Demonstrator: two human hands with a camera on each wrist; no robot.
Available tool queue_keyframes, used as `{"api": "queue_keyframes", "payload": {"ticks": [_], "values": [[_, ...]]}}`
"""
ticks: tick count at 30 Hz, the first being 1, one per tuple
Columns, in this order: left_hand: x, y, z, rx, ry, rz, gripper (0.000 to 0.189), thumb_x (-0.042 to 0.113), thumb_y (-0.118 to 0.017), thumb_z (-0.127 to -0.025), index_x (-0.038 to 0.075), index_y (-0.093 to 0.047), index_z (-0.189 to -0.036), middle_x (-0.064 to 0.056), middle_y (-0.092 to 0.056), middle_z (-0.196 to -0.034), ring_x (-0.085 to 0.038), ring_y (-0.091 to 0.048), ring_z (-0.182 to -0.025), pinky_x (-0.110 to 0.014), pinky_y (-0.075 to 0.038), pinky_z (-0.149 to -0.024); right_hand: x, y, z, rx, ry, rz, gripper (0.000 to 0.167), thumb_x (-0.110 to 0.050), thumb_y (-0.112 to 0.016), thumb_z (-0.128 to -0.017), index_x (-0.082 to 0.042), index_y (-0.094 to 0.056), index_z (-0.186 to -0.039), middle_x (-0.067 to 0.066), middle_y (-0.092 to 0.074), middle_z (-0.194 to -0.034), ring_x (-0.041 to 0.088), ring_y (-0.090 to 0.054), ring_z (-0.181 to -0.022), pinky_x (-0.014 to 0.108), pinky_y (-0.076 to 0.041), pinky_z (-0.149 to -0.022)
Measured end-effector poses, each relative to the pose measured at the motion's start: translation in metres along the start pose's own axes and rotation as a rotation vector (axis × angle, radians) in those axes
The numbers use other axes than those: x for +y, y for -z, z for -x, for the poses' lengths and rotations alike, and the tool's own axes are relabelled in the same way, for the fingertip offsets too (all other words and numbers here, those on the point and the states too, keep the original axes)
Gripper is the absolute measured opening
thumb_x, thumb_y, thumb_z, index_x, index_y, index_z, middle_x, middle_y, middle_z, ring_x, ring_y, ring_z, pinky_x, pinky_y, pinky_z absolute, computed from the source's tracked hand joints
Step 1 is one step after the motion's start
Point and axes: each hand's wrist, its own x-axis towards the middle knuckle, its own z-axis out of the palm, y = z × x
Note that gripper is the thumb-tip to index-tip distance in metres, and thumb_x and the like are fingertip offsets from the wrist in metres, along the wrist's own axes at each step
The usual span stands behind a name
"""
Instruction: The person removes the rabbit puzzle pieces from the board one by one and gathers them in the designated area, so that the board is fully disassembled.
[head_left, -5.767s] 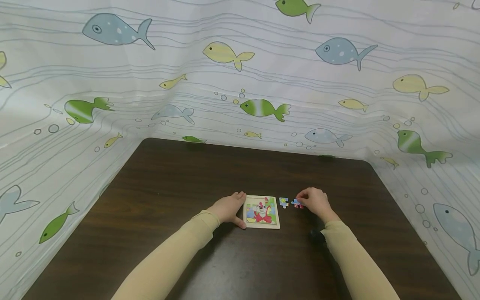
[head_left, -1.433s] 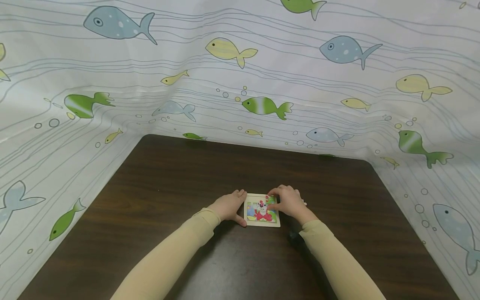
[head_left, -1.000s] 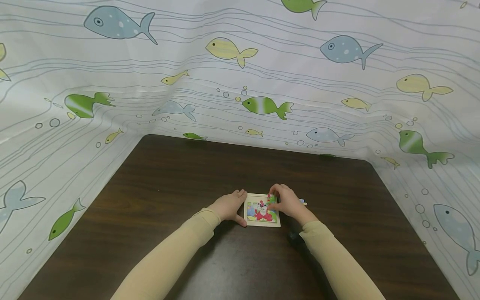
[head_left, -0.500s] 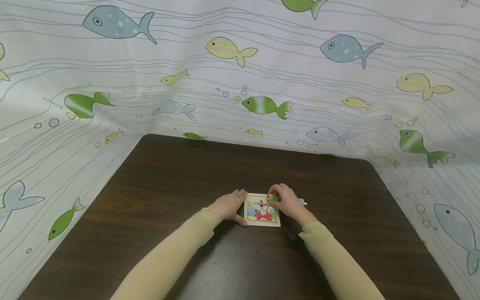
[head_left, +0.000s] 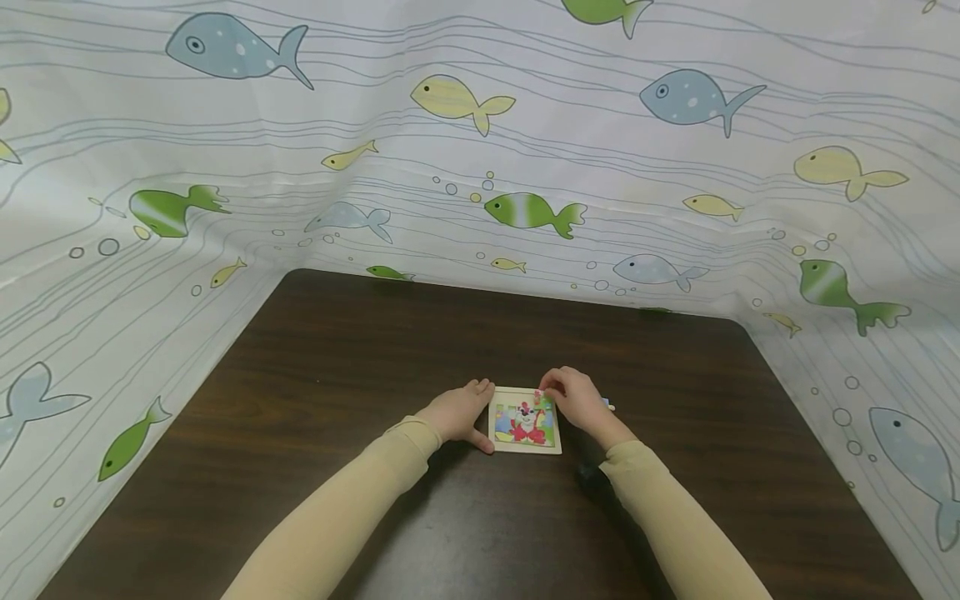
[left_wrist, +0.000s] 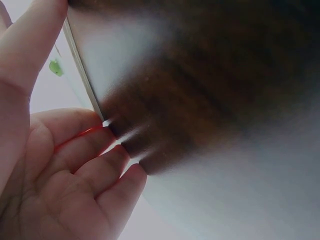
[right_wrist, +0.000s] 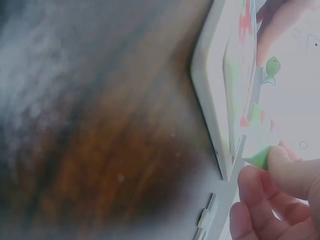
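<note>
A small square wooden tray puzzle with a white animal in red lies on the table; pale bare wood shows along its top row. My left hand rests against its left edge, thumb at the near corner and fingers at the far one. In the left wrist view those fingers lie nearly straight along the edge. Over the tray's upper right corner my right hand pinches a green puzzle piece with red spots between thumb and fingers. In the right wrist view that piece stands tilted above the tray.
A loose light-blue puzzle piece shows partly past my right hand. The dark wood table is bounded by a white fish-print curtain at the back and sides. A black item sits under my right wrist.
My right hand has moved left from the loose pieces to the tray's upper right corner. In the last second it has drawn slightly back, pinching the green piece. The left hand stays put.
</note>
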Motion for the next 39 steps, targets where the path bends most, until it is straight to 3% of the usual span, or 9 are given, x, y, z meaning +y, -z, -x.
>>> {"api": "queue_keyframes", "payload": {"ticks": [13,21,28,39], "values": [[-0.001,-0.001,0.000,-0.005,-0.002,0.006,0.105,0.052,-0.076,-0.070,-0.001,-0.029,-0.148,-0.016,-0.027,-0.154,-0.029,-0.026,-0.142,-0.039,-0.033,-0.111,0.005,0.003,0.001,0.022,-0.078,-0.119,0.003,-0.007,-0.064,-0.090,-0.007,-0.067,-0.092,0.006,-0.062,-0.088,0.018,-0.051,-0.075,0.032,-0.049,-0.068],[-0.001,0.000,0.000,-0.001,-0.001,0.008,0.105,0.051,-0.077,-0.070,-0.001,-0.029,-0.147,-0.016,-0.028,-0.154,-0.029,-0.026,-0.142,-0.039,-0.032,-0.111,0.006,0.007,0.001,-0.002,-0.112,-0.132,0.005,-0.008,-0.064,-0.090,-0.007,-0.067,-0.093,0.007,-0.062,-0.088,0.017,-0.052,-0.070,0.028,-0.049,-0.061],[0.000,0.000,0.000,-0.007,-0.005,0.006,0.105,0.052,-0.076,-0.070,-0.001,-0.029,-0.148,-0.016,-0.027,-0.154,-0.029,-0.025,-0.142,-0.039,-0.032,-0.111,0.009,0.013,0.004,0.014,-0.127,-0.101,0.005,-0.009,-0.064,-0.090,-0.007,-0.068,-0.093,0.006,-0.064,-0.090,0.018,-0.053,-0.075,0.033,-0.051,-0.070],[-0.002,-0.003,-0.002,-0.005,0.001,0.002,0.105,0.052,-0.076,-0.070,0.000,-0.029,-0.148,-0.015,-0.027,-0.154,-0.029,-0.026,-0.142,-0.039,-0.032,-0.111,0.022,0.024,0.009,0.034,-0.159,-0.088,0.007,-0.008,-0.063,-0.090,-0.005,-0.068,-0.094,0.007,-0.064,-0.089,0.019,-0.053,-0.074,0.032,-0.049,-0.068]]}}
